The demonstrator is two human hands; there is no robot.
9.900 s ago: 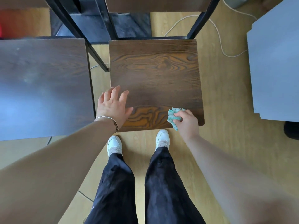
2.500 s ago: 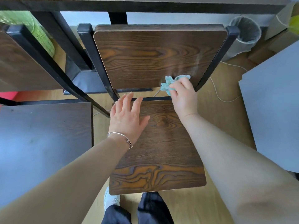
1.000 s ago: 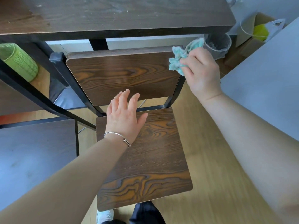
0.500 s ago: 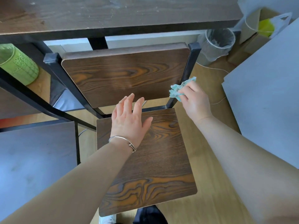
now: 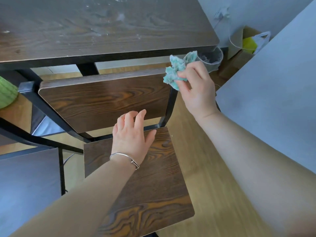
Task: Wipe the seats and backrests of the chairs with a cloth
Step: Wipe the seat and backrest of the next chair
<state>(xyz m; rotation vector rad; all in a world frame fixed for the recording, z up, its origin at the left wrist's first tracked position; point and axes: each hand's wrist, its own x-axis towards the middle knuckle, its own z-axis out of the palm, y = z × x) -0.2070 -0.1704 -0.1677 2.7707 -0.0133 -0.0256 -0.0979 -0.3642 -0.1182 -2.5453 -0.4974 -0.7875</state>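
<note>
The dark wood-grain table (image 5: 102, 28) spans 12 o'clock; light wood floor (image 5: 196, 151) lies below. The right hand (image 5: 196, 88) pinches the bunched teal cloth (image 5: 176, 69) at the 2 o'clock corner of the backrest (image 5: 102, 100), with the cloth at the hand's 11 o'clock. The left hand (image 5: 131, 137), fingers spread and empty, is over the seat (image 5: 153, 185).

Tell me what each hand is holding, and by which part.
The right hand pinches the crumpled teal cloth by its lower bunched end, beside the backrest's upper right corner. The left hand holds nothing, fingers spread above the seat.
</note>
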